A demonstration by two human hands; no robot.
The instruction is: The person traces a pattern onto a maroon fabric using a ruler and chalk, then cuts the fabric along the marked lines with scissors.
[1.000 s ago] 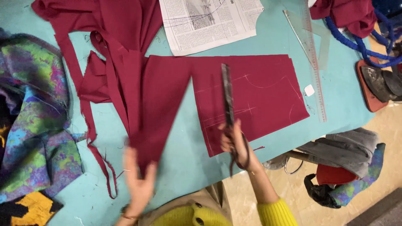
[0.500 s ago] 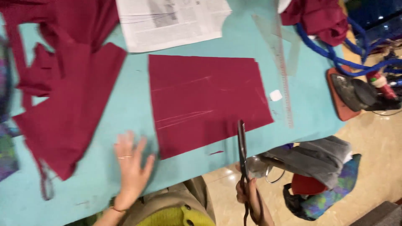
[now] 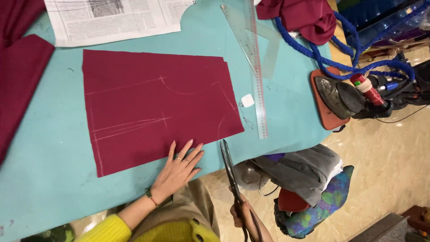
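Note:
A rectangular piece of maroon fabric with white chalk lines lies flat on the turquoise table. My left hand rests flat on the fabric's near edge, fingers spread. My right hand grips the handles of long tailor's scissors, blades closed and pointing up toward the fabric's near right corner, just off the table edge.
A clear ruler and a set square lie right of the fabric, with a small white chalk. A printed paper pattern is at the top, more maroon cloth at left. An iron on a red pad, blue hose and a cloth pile sit at right.
The loose maroon cloth went off to the left. My left hand moved from the bare table onto the fabric's near edge. The scissors came off the fabric to below its right corner.

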